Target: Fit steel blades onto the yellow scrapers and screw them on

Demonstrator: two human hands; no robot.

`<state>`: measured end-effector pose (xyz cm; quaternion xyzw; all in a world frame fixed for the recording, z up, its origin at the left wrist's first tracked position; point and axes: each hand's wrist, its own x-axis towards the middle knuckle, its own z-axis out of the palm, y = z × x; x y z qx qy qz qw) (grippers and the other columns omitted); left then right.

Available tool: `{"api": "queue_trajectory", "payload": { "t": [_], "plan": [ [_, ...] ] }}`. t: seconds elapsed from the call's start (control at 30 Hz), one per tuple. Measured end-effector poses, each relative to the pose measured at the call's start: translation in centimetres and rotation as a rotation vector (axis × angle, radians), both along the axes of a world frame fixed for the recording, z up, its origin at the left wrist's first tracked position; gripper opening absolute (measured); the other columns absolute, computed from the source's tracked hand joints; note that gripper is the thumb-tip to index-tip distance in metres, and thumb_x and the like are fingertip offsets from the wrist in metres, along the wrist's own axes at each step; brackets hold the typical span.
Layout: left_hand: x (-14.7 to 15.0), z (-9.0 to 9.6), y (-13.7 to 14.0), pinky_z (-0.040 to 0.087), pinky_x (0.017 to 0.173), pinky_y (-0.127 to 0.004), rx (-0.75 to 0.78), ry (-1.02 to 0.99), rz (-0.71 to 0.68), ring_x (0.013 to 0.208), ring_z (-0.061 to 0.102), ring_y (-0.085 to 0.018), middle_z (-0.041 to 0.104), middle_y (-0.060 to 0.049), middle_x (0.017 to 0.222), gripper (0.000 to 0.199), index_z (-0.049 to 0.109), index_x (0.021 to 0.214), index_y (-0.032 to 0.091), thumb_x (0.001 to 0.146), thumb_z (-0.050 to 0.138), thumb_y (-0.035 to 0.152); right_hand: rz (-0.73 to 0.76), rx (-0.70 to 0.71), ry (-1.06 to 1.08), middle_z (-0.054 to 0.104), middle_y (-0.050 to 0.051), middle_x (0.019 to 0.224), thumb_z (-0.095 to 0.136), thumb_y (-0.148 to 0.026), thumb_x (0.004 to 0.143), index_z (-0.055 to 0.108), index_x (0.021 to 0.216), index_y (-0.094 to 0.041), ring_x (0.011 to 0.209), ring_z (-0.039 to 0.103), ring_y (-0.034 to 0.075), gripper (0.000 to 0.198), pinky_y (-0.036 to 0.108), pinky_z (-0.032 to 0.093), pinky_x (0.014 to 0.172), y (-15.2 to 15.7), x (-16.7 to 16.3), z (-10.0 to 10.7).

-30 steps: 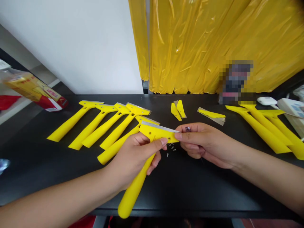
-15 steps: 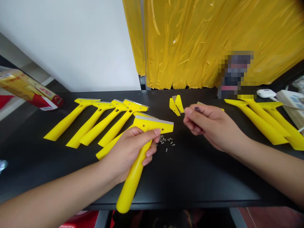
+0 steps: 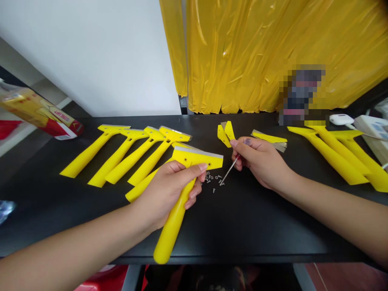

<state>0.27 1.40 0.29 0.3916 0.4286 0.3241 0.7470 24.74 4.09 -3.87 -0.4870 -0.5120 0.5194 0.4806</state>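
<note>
My left hand (image 3: 178,186) is closed around the neck of a yellow scraper (image 3: 171,226), its thumb on the head near one of two screw holes. A metal blade edge shows along the top of the head. My right hand (image 3: 257,159) is closed on a small screwdriver (image 3: 229,171), whose thin shaft slants down to the left. Its tip is at the loose screws (image 3: 214,190) and nuts lying on the black table; whether it touches one I cannot tell. Just beyond the right hand are yellow cover plates (image 3: 223,135) and loose metal blades (image 3: 280,146).
Several yellow scrapers (image 3: 113,155) lie in a row at the left, and more scraper handles (image 3: 336,155) at the right. A red and yellow package (image 3: 42,115) stands far left. A white power strip (image 3: 371,131) sits at the right edge of the black table (image 3: 242,230).
My right hand has turned and moved slightly left, so the screwdriver shaft now shows, pointing down at the screws. The left hand still grips the scraper, nearly in place.
</note>
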Motion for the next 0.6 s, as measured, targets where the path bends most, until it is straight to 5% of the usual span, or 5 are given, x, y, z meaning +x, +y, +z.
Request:
{"api": "queue_trajectory", "payload": {
  "t": [0.6],
  "plan": [
    [-0.01,-0.09,-0.01,0.036,0.04,-0.016,-0.011,0.056,-0.033,0.039,0.042,-0.007,0.053,0.003,0.048,0.039,0.065,0.071,0.018,0.094,0.079,0.046,0.114,-0.017,-0.061,0.066,0.0,0.066,0.082,-0.059,0.09,0.069,0.075,-0.019,0.06,0.061,0.012,0.045,0.026,0.053,0.062,-0.46,-0.51,0.48]
  ]
}}
